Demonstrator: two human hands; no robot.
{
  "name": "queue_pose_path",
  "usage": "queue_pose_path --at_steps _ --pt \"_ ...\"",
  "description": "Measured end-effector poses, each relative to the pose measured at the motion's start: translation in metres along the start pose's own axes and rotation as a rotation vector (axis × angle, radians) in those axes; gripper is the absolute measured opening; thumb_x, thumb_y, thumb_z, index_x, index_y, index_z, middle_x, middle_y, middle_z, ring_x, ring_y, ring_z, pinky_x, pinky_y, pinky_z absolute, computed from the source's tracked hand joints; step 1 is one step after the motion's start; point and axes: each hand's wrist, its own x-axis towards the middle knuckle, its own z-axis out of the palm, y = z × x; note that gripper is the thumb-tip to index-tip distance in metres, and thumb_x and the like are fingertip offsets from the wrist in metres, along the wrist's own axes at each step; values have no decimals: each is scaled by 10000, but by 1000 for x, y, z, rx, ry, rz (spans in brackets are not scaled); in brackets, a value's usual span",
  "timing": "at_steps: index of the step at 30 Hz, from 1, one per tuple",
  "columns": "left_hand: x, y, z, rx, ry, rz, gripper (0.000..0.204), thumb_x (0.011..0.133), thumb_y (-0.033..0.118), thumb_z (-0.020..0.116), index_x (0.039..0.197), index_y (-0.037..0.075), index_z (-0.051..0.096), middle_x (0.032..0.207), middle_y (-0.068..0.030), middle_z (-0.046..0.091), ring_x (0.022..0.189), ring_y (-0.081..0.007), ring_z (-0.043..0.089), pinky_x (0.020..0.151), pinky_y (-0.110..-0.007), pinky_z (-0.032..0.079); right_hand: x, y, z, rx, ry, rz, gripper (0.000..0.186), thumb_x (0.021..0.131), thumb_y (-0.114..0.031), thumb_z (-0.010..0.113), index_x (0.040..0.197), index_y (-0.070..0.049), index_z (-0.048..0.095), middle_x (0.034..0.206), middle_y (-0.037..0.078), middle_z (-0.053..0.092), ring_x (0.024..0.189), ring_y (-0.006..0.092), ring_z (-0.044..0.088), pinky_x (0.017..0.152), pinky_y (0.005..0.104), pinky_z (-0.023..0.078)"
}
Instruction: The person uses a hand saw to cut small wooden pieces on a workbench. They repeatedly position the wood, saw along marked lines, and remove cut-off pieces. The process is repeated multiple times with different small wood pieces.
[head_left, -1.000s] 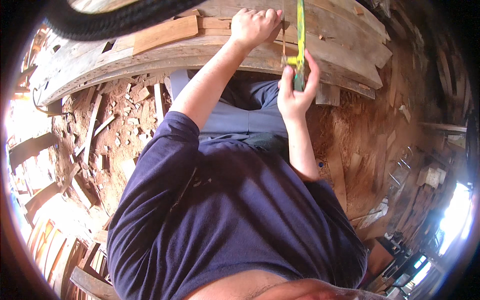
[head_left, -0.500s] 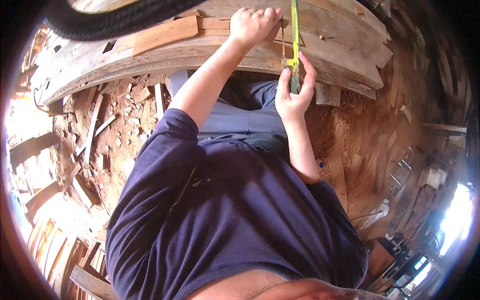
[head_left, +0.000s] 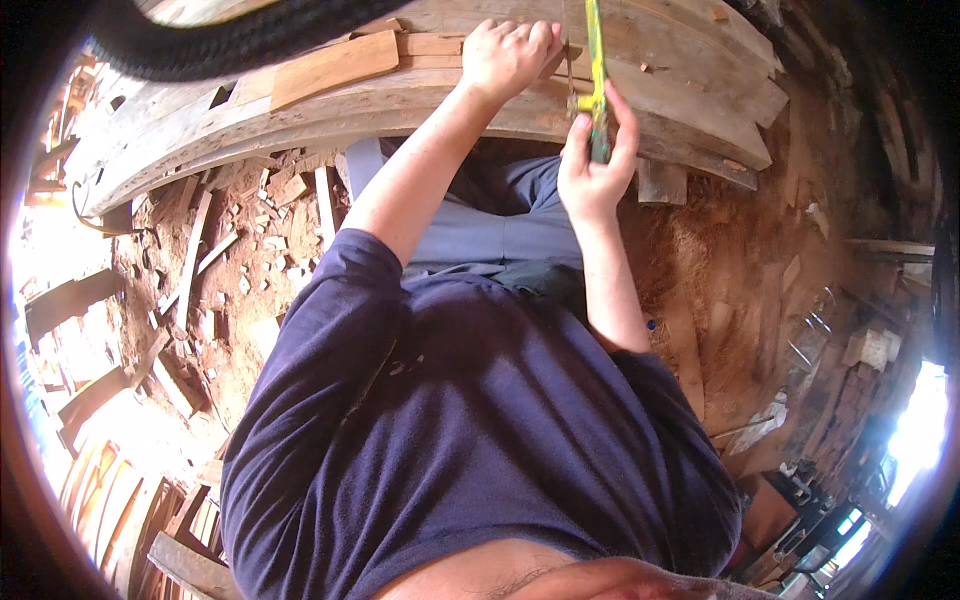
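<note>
My right hand (head_left: 600,165) is wrapped round the handle of a hacksaw (head_left: 597,60) with a worn yellow-and-green frame. Its thin blade runs along the frame's left side, over the near part of a rough wooden bench (head_left: 690,105). Just left of the blade, my left hand (head_left: 503,60) is closed, knuckles up, on a thin wood strip (head_left: 430,48) lying along the bench. Its fingers hide most of the gripped part. The saw's far end runs out of the picture at the top.
A flat board (head_left: 335,70) lies on the bench left of my left hand. Wood offcuts (head_left: 275,243) and sawdust litter the ground below, with long slats (head_left: 195,250) among them. A dark braided cable (head_left: 240,45) crosses the upper left, close to the camera.
My right hand has pushed the hacksaw forward, away from my body, along the wood. The left hand keeps its place on the strip. The whole view has shifted slightly.
</note>
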Motion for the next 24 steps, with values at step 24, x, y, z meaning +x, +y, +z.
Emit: queue_pose_path --at_steps 24 --pt "5 -20 28 102 -9 -11 434 980 322 713 611 192 525 480 5 599 438 -194 631 470 -339 488 0 -13 -23 437 69 470 542 1050 -55 639 1551 -87 436 1005 53 649 647 54 570 539 217 508"
